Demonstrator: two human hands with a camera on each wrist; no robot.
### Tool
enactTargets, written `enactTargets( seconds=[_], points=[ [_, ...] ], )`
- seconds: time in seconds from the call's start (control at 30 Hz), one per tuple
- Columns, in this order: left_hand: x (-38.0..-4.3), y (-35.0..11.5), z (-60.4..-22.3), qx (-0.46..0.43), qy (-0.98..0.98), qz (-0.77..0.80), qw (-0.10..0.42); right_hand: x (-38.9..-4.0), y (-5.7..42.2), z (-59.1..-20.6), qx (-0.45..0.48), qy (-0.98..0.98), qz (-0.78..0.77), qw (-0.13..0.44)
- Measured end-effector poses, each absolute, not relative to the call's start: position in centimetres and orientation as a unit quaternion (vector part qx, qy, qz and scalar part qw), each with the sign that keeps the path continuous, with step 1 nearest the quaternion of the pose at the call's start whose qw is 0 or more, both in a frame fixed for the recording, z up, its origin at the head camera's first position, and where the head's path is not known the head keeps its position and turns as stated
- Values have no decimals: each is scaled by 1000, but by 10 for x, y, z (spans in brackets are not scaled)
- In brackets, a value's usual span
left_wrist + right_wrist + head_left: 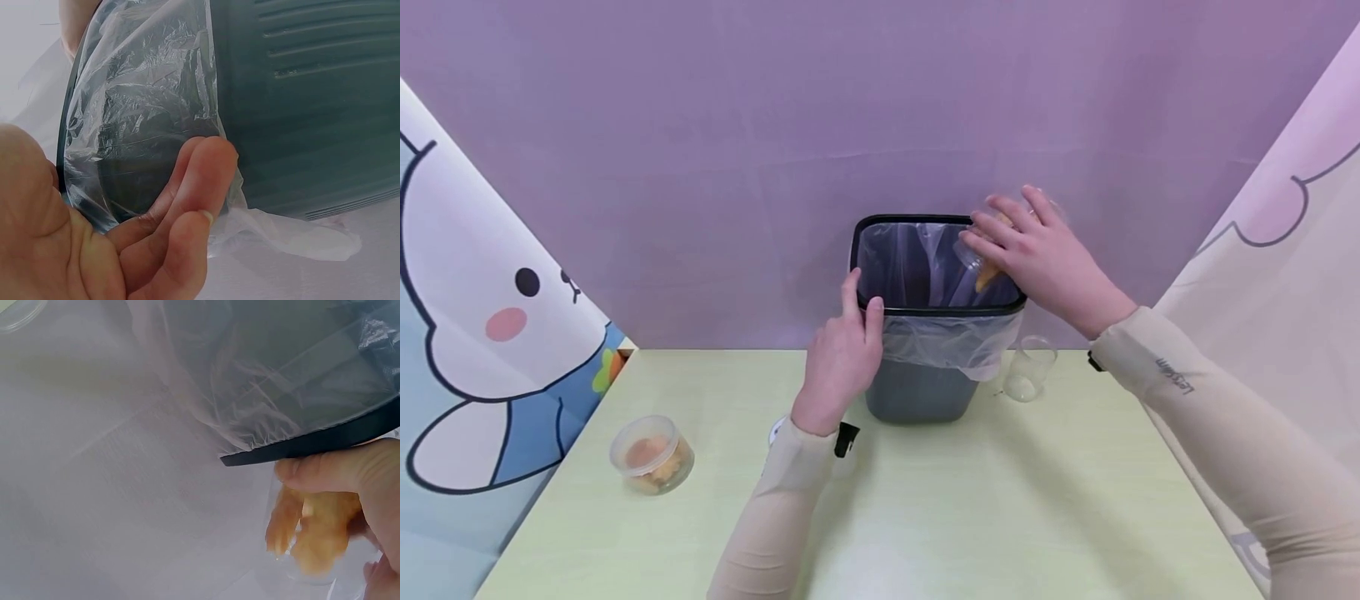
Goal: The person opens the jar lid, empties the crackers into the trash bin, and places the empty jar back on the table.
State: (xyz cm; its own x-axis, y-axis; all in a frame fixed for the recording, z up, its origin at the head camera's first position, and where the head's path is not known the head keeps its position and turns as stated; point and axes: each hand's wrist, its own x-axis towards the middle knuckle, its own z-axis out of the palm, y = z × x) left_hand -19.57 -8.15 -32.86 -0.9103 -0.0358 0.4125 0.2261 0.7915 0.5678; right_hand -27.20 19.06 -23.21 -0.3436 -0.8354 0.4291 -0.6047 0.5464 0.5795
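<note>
A grey bin (921, 396) stands near the table's back edge, its black rim lined with a clear plastic bag (940, 343) folded over the outside. My left hand (842, 354) is at the bin's front left corner, index finger along the rim. In the left wrist view its other fingers (209, 172) lie against the bagged side. My right hand (1037, 258) grips a clear plastic container (967, 252), tipped over the bin's right side. Orange-brown food pieces (319, 540) are inside it, one piece (987, 277) showing below my fingers. The palm hides much of the container.
To the bin's right stands a clear plastic cup (1028, 371). A lidded clear tub (651, 457) with orange-brown pieces sits at the table's left. A small round white item (777, 429) shows partly behind my left wrist. A purple cloth (737, 167) hangs behind the bin.
</note>
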Motion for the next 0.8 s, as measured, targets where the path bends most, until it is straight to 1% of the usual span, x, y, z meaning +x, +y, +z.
enactTargets(
  seconds=[0.23, 0.57, 0.8],
  points=[
    [-196, -80, -330, -54, -923, -320, 207, -271, 191, -233, 444, -809, -182, 340],
    [-197, -79, -328, -57, -924, -324, 195, -270, 192, -234, 448, -803, -186, 347],
    [-196, -79, -329, -55, -924, -323, 198, -269, 192, -236, 434, -811, -168, 356]
  ],
)
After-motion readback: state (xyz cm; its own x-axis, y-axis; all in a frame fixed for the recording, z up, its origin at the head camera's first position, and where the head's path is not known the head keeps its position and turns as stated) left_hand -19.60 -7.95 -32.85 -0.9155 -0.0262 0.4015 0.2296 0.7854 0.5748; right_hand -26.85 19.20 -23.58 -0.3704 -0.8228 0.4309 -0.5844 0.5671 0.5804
